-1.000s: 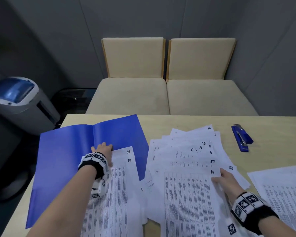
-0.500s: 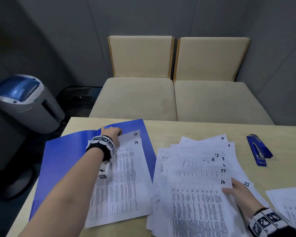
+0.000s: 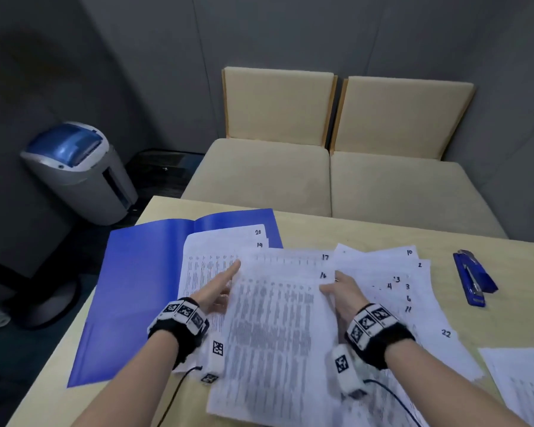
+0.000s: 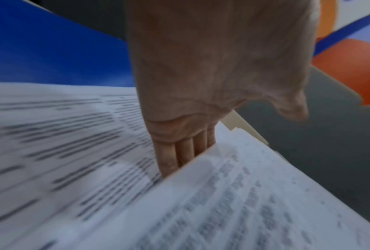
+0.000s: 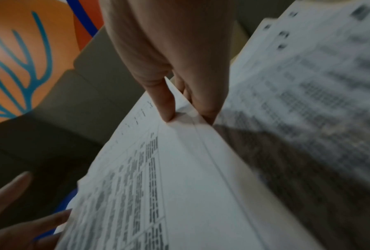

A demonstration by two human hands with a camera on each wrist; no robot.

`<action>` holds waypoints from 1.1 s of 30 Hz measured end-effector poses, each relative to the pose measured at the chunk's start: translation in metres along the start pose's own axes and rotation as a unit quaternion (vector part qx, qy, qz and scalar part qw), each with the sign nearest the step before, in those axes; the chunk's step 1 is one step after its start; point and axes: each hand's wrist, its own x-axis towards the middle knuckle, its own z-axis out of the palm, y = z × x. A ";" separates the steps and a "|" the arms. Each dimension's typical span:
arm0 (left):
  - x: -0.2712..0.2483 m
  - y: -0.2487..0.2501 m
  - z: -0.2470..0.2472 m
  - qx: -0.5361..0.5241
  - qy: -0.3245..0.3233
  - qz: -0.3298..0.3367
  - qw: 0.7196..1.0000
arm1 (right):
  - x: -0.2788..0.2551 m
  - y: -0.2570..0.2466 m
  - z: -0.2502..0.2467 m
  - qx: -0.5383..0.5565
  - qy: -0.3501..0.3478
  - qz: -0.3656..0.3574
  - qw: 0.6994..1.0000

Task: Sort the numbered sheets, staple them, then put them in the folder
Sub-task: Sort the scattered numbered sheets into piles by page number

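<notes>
You are still sorting: the sheets numbered 17 and 16 (image 3: 278, 315) are hanging just above the worktop (image 3: 367, 234), between the started pile on the blue folder (image 3: 136, 288) and the loose fan of sheets (image 3: 392, 291) beyond your right wrist. Your right hand (image 3: 341, 295) is pinching their right edge, thumb on top and fingers beneath. Your left hand (image 3: 218, 289) is lying open, straight fingers slipping under their left edge. On the folder's right half, sheet 19 (image 3: 204, 266) is showing on top of 20, so 18 seems to be missing between. Your next move probably calls for finding 18 before laying these down, corners squared. The blue stapler (image 3: 473, 280), beyond the fan from the folder, is waiting untouched.
</notes>
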 end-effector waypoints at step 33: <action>0.034 -0.014 0.176 0.290 0.113 0.136 0.941 | -0.076 0.093 -0.125 -0.099 0.239 0.080 0.963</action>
